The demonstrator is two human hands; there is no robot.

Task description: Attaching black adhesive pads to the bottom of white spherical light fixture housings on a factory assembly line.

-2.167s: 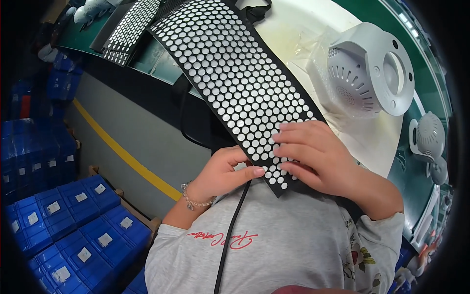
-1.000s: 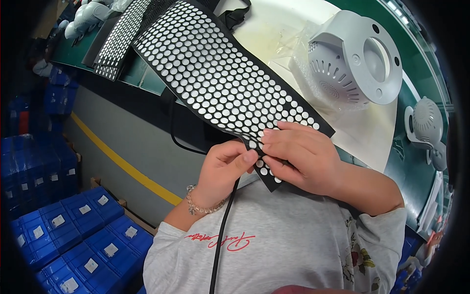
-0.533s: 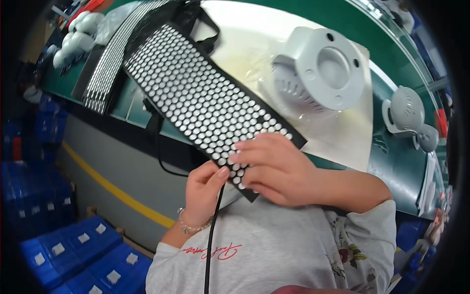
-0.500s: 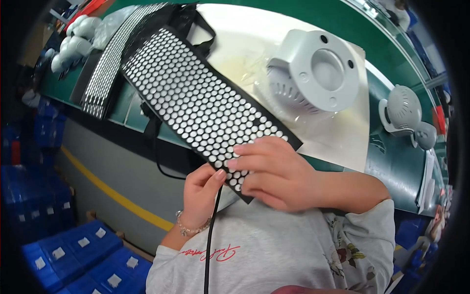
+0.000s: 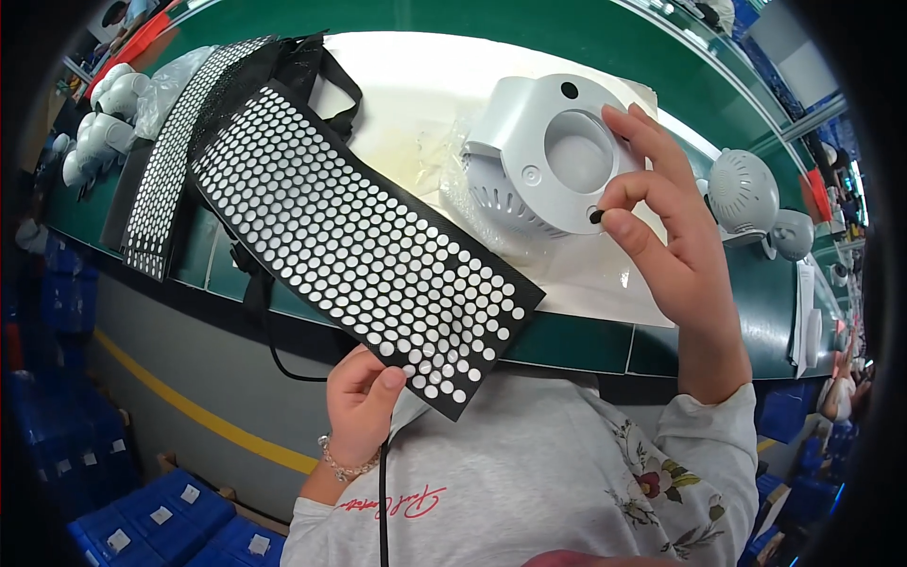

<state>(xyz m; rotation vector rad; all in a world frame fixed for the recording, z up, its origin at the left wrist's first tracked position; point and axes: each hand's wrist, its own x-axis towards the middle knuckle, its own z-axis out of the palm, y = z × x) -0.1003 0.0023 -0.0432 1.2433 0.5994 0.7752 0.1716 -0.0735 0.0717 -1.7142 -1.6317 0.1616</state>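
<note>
A long black strip (image 5: 331,236) covered in rows of white round discs slants over the table's near edge. My left hand (image 5: 364,397) pinches its lower edge between thumb and fingers. Near the strip's end, bare black gaps show between the discs. Farther right, my right hand (image 5: 666,203) is at a white rounded plastic housing (image 5: 515,156). Its thumb and forefinger close on a small black round pad (image 5: 595,215) at a spot on the housing's ring-shaped face. Another black pad (image 5: 569,90) sits higher on that face. A plain round recess (image 5: 531,177) has no pad; my fingers hide part of the rim.
Clear plastic wrap (image 5: 453,180) lies under the housing on a white sheet (image 5: 397,66). Black straps and another dotted strip (image 5: 179,151) lie left. White housings stand at far left (image 5: 104,137) and right (image 5: 744,189). A black cable (image 5: 384,501) hangs before me. Blue bins (image 5: 161,520) stand lower left.
My right hand has gone from the strip's end to the housing, where a formerly plain recess now shows a black pad. The left hand stays on the strip. The view has shifted somewhat.
</note>
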